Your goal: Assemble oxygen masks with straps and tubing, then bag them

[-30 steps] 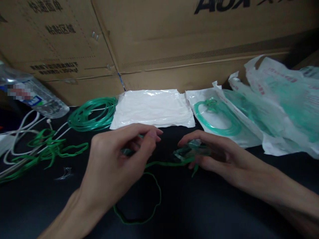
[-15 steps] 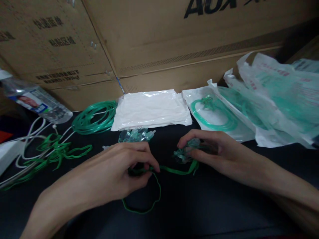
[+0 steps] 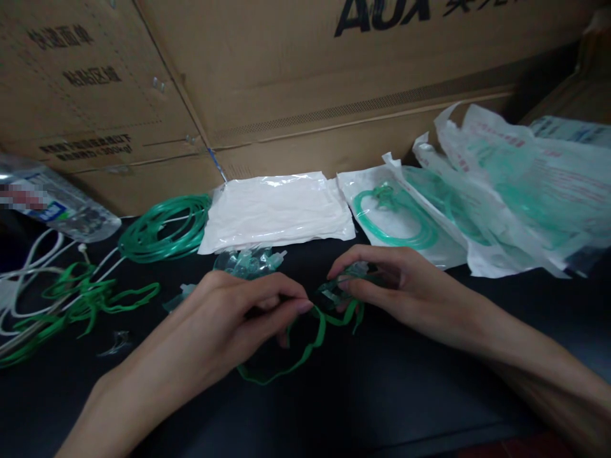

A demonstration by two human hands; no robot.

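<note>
A green elastic strap (image 3: 319,337) is pinched between the thumb and forefinger of my left hand (image 3: 233,318). It loops down below that hand and runs across toward the right. My right hand (image 3: 405,273) grips a small clear-green plastic mask (image 3: 334,289), with the strap hanging at its lower side; the fingers partly cover the mask. Behind my left hand lie several clear-green plastic pieces (image 3: 251,262), which look like more masks. Another clear piece (image 3: 184,292) pokes out past my left wrist, partly hidden.
Coiled green tubing (image 3: 165,232) lies beside a white packet (image 3: 277,210). Packaged tubing (image 3: 401,222) and more bags (image 3: 525,191) are on the right. Loose green straps (image 3: 90,296), white cables (image 3: 28,267) and a water bottle (image 3: 52,197) are left. A large cardboard box (image 3: 286,83) stands behind.
My left hand has drawn the strap up into a fingertip pinch, and its loop now spreads wider to the right. The right hand still holds the mask. The view has shifted slightly right.
</note>
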